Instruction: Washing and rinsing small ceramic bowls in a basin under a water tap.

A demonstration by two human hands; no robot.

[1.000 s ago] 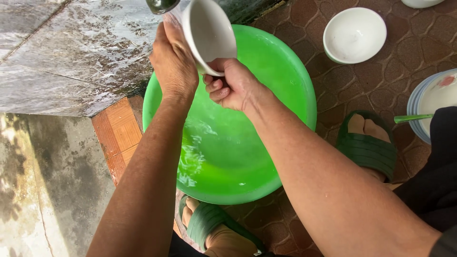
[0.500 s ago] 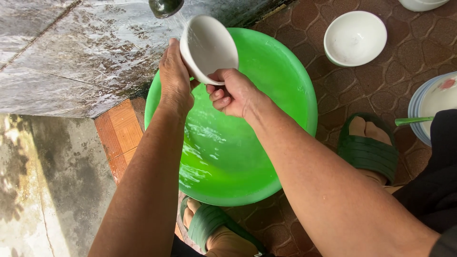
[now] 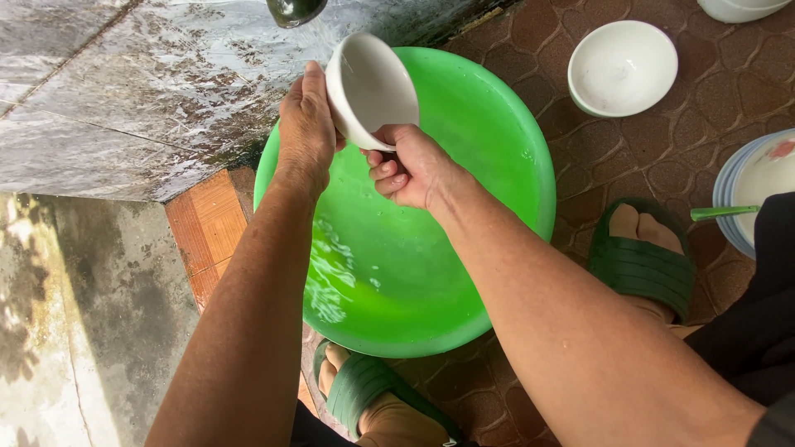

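**Bowl tips further over the green basin**

Nearest, 2 feet in green sandals: the left sandal at the bottom edge, the right sandal just beside the basin's right side. Between them sits the big green basin, holding a shallow pool of rippling water on its left side.

Over the basin's far rim, both hands share 1 small white bowl. The left hand is pressed along the bowl's outer wall, fingers wrapped up the side. The right hand is curled shut under it, fingers pinching the lower rim and base. Compared with 1 second ago, the bowl has turned: its mouth then faced more to the side, and now it opens more toward the viewer and right, so the clean white inside shows. The hands have barely moved from their spot. To me that reads as the bowl being rotated for a rinse.

Just above, a dark tap spout hangs before the wet wall. Farther right on the brown tiles rest another white bowl and a stack of plates
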